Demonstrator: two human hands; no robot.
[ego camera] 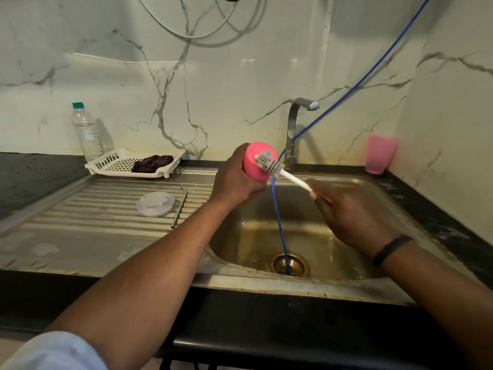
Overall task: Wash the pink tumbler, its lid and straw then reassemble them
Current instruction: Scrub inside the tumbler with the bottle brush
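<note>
My left hand [234,180] grips the pink tumbler [255,162] above the left rim of the sink, its base turned toward the tap. My right hand [346,212] holds the white handle of a bottle brush [277,170], whose grey bristle head presses against the tumbler's base. The clear plastic lid [155,203] lies flat on the ribbed drainboard. Beside it, to the right, lies the bent metal straw [180,204].
A steel sink [373,198] with a drain [291,264] lies under my hands; a blue hose [280,225] runs into the drain. The tap [293,129] stands behind. A pink cup [380,154] sits at the right corner. A white tray [106,162] with a dark cloth and a water bottle [86,130] stand at the left.
</note>
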